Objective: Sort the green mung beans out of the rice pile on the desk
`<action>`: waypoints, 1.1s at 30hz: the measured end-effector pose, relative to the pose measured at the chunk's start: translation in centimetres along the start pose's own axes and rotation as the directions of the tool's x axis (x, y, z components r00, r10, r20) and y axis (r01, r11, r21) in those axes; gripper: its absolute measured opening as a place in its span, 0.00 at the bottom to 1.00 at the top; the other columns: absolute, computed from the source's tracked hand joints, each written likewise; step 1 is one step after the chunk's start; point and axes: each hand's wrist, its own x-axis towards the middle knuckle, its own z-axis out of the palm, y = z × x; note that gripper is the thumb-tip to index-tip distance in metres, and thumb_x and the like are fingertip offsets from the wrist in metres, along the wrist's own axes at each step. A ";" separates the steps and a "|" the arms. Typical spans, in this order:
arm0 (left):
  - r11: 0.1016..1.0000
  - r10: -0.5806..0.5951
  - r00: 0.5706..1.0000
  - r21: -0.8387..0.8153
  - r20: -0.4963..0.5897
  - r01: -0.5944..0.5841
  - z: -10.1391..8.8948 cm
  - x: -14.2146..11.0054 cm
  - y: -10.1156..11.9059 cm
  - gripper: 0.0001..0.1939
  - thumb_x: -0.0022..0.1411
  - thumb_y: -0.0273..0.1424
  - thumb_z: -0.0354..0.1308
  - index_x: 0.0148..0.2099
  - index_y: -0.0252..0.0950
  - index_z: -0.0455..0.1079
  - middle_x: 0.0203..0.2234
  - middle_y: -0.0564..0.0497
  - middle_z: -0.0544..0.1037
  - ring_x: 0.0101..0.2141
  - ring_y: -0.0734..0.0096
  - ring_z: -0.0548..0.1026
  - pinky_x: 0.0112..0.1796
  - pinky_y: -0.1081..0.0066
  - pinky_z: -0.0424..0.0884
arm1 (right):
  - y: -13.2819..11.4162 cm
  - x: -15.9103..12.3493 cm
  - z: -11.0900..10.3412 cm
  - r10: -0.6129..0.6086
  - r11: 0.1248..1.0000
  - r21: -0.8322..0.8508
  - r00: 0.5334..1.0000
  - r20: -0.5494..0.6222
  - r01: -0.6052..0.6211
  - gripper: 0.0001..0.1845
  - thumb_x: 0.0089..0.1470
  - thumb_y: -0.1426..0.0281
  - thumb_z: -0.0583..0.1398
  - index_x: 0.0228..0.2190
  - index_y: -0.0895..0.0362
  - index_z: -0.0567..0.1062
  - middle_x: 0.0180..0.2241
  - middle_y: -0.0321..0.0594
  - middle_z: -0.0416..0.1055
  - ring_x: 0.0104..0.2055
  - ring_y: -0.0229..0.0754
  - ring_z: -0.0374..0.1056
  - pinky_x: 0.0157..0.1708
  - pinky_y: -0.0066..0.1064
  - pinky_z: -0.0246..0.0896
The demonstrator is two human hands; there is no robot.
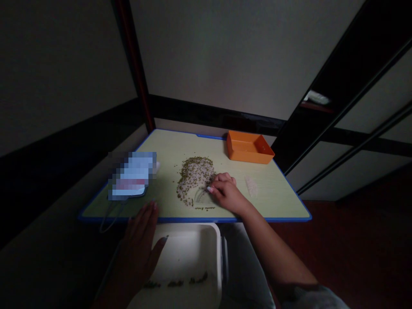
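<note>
A heap of small green-brown beans mixed with pale grains (195, 178) lies in the middle of a pale table with a blue rim (286, 206). My right hand (225, 191) rests beside the heap's right edge, fingers curled and pinched at the beans. My left hand (141, 240) lies flat, fingers spread, on the left rim of a white rectangular tray (196, 253) below the table's near edge. A few green beans (180, 282) lie in the tray's near part. A small pile of white grains (251, 186) sits to the right of my right hand.
An orange box (249, 148) stands at the table's far right corner. A blurred-out bluish object (131, 176) with a cable (109, 216) lies at the left of the table. Walls stand behind, and a dark frame rises at the right.
</note>
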 end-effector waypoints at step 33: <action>1.000 0.029 0.999 0.014 -0.046 -0.028 0.5 0.0 0.0 0.36 0.70 0.44 0.41 0.75 0.40 0.37 0.71 0.42 0.59 0.70 0.54 0.56 0.66 0.55 0.54 | 0.6 -4.8 0.0 0.200 0.980 0.024 0.967 -0.156 -0.199 0.16 0.65 0.71 0.58 0.25 0.57 0.75 0.35 0.42 0.72 0.46 0.47 0.63 0.45 0.39 0.50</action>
